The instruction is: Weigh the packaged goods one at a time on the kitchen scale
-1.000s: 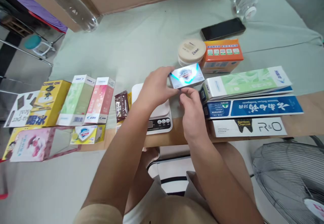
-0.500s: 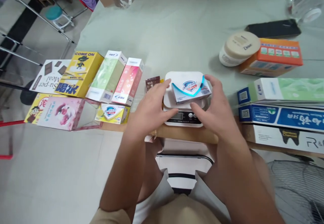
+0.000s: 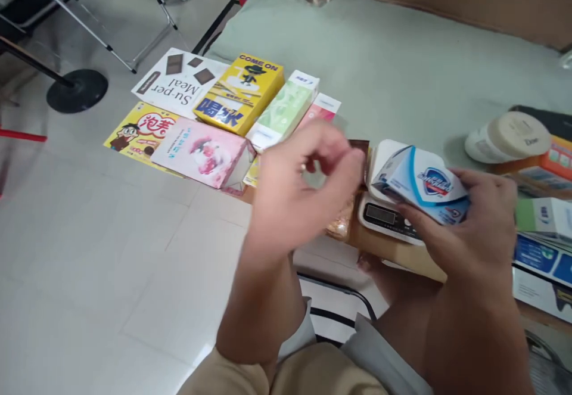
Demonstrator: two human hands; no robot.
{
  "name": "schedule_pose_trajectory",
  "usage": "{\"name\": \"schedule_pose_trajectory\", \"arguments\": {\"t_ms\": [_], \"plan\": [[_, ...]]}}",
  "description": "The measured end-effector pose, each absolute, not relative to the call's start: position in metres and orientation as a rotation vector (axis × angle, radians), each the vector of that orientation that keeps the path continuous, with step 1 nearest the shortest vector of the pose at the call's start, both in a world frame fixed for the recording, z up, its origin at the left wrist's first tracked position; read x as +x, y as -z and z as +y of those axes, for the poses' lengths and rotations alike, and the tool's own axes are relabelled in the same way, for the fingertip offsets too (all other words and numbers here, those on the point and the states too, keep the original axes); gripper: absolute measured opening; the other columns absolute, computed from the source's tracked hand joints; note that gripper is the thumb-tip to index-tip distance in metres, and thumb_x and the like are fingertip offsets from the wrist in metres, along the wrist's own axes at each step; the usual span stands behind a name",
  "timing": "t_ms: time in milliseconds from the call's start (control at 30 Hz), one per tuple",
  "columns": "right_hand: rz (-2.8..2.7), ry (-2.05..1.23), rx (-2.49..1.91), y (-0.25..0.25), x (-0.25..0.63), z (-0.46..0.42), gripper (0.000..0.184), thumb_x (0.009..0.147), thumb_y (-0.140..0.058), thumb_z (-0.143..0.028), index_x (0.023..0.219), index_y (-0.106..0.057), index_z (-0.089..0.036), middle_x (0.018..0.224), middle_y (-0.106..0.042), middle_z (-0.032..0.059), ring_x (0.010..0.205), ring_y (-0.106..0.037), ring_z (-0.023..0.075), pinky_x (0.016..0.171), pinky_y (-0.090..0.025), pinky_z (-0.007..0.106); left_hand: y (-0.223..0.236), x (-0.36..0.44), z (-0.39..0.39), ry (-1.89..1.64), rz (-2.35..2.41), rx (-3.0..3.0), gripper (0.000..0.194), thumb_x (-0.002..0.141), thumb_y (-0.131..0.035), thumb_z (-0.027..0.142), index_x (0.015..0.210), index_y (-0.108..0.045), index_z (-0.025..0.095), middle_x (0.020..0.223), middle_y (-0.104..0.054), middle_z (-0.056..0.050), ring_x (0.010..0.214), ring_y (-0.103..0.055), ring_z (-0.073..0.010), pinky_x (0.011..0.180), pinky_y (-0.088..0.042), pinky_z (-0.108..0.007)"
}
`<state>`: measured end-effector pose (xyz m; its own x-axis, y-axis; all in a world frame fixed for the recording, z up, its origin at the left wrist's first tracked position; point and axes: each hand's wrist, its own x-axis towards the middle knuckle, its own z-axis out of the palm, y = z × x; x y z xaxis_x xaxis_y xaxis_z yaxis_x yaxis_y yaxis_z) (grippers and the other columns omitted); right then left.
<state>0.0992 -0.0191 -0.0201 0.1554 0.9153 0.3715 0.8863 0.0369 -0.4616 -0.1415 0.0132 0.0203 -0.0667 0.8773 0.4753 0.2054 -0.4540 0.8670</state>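
My right hand (image 3: 473, 228) grips a white and blue Safeguard soap box (image 3: 435, 186), thumb along the near side and fingers at the right end. The box is tilted over a white kitchen scale (image 3: 388, 228), hiding part of its plate; whether they touch I cannot tell. To the scale's left is my left hand (image 3: 304, 186), smeared by motion, its thumb and fingers curled together in a ring. Nothing shows between them. Behind that hand lie a dark brown packet (image 3: 361, 148) and a crinkled packet (image 3: 342, 222) at the table edge.
Left on the green-covered table (image 3: 379, 67) stand a yellow box (image 3: 241, 94), a white box (image 3: 179, 82), a pink box (image 3: 201, 154) and green and pink cartons. Right are a cream jar (image 3: 509, 136), an orange box (image 3: 558, 162) and stacked toothpaste boxes (image 3: 543, 252).
My left hand has come off the soap box and moved left, its fingers curling in. My right hand now holds the box alone, turned and tilted. The view has swung left.
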Motion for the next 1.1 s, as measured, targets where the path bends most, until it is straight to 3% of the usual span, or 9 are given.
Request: {"name": "schedule_pose_trajectory", "arguments": {"t_ms": [167,500,667,733,800,867,933,1000,1100], "plan": [[-2.041,-0.150,-1.570,0.013,0.009,-0.014,0.062,0.076,-0.080,-0.051,0.128,-0.060,-0.022,0.118,-0.058,0.0122,0.111,-0.059,0.0323,0.097,-0.052,0.050,-0.026,-0.198,0.005,-2.146,1.232,1.281,0.030,0.088,-0.060,0.017,0.062,-0.046,0.023,0.058,-0.034,0.004,0.054,-0.031,-0.0112,0.054,-0.027,-0.032],[-2.188,-0.174,-1.578,0.042,-0.075,0.013,0.058,0.075,-0.081,-0.061,0.112,-0.061,-0.021,0.110,-0.060,0.0134,0.103,-0.055,0.0342,0.095,-0.048,0.053,-0.030,-0.223,-0.004,-1.977,1.326,1.143,0.037,0.093,-0.053,0.019,0.065,-0.031,0.024,0.063,-0.027,0.001,0.059,-0.028,-0.0139,0.060,-0.028,-0.034],[-2.160,-0.176,-1.564,0.039,-0.067,0.005,0.059,0.083,-0.071,-0.060,0.125,-0.061,-0.019,0.119,-0.062,0.0162,0.112,-0.057,0.0361,0.099,-0.047,0.055,-0.028,-0.219,0.000,-1.912,1.235,1.206,0.040,0.097,-0.053,0.024,0.064,-0.028,0.022,0.066,-0.031,0.000,0.059,-0.031,-0.0132,0.058,-0.032,-0.034],[-2.102,-0.177,-1.473,0.030,-0.050,-0.002,0.050,0.090,-0.064,-0.055,0.125,-0.061,-0.019,0.118,-0.063,0.0154,0.111,-0.059,0.0333,0.096,-0.049,0.051,-0.027,-0.213,0.002,-1.900,1.181,1.243,0.039,0.097,-0.051,0.023,0.064,-0.032,0.022,0.066,-0.033,0.000,0.059,-0.029,-0.0129,0.056,-0.033,-0.034],[-2.019,-0.164,-1.357,0.020,-0.028,-0.009,0.032,0.094,-0.058,-0.049,0.111,-0.063,-0.021,0.102,-0.064,0.0098,0.095,-0.062,0.0259,0.083,-0.051,0.042,-0.028,-0.201,0.003,-1.820,1.116,1.276,0.038,0.097,-0.052,0.020,0.063,-0.032,0.022,0.065,-0.033,0.000,0.059,-0.031,-0.0122,0.055,-0.035,-0.033],[-1.921,-0.140,-1.257,0.011,-0.003,-0.015,0.024,0.097,-0.057,-0.046,0.088,-0.057,-0.024,0.077,-0.056,0.0014,0.070,-0.053,0.0174,0.062,-0.043,0.033,-0.028,-0.184,0.002,-1.675,1.052,1.309,0.041,0.095,-0.054,0.017,0.062,-0.030,0.022,0.062,-0.030,0.002,0.057,-0.031,-0.0107,0.053,-0.034,-0.031],[-1.851,-0.111,-1.182,0.005,0.021,-0.019,0.038,0.097,-0.061,-0.042,0.070,-0.042,-0.024,0.061,-0.040,-0.0041,0.054,-0.037,0.0120,0.051,-0.028,0.030,-0.028,-0.163,0.001,-1.503,0.988,1.360,0.047,0.095,-0.056,0.017,0.059,-0.026,0.021,0.058,-0.023,0.003,0.053,-0.026,-0.0088,0.048,-0.027,-0.029],[-1.819,-0.073,-1.083,0.003,0.043,-0.021,0.050,0.096,-0.064,-0.031,0.062,-0.028,-0.023,0.055,-0.027,-0.0062,0.050,-0.026,0.0092,0.049,-0.018,0.031,-0.028,-0.139,-0.001,-1.338,0.928,1.435,0.050,0.094,-0.055,0.017,0.057,-0.021,0.020,0.055,-0.017,0.004,0.050,-0.018,-0.0072,0.044,-0.018,-0.029],[-1.748,-0.036,-0.970,0.003,0.071,-0.024,0.053,0.093,-0.064,-0.013,0.060,-0.023,-0.020,0.053,-0.021,-0.0069,0.048,-0.020,0.0068,0.049,-0.015,0.030,-0.028,-0.102,-0.002,-1.155,0.868,1.581,0.048,0.089,-0.052,0.014,0.055,-0.018,0.019,0.051,-0.015,0.005,0.047,-0.015,-0.0060,0.043,-0.014,-0.029]]}}
